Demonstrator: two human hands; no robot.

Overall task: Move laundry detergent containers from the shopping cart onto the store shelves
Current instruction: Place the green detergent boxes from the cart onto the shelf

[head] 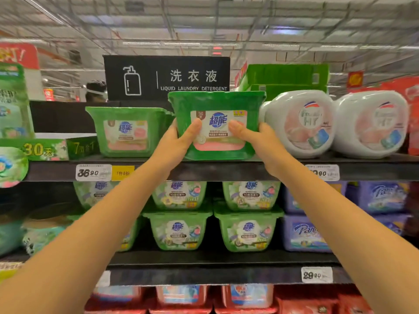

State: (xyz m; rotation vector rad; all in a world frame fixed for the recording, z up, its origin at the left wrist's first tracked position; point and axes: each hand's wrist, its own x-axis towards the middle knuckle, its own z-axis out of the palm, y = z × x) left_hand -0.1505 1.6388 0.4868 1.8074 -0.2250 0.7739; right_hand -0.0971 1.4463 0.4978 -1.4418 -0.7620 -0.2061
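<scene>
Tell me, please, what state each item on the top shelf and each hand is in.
Green plastic detergent tub with pink label: upright, held at the edge of the black top shelf.
Left hand: grips the tub's left side, thumb on label.
Right hand: grips the tub's right side, thumb on label.
Second green plastic tub: upright on the shelf, untouched.
Two white rounded jugs: on the shelf, untouched.

The left hand (179, 141) and the right hand (256, 137) grip a green detergent tub (217, 103) by its sides, thumbs on its front label, its base at the front edge of the top shelf (204, 172). Just left of this tub sits a matching tub (127, 130), set farther back. Just right of it stand two white jugs (299, 123). A black sign (166, 75) rises behind it. Below it, smaller green tubs (179, 230) are stacked in twos.
</scene>
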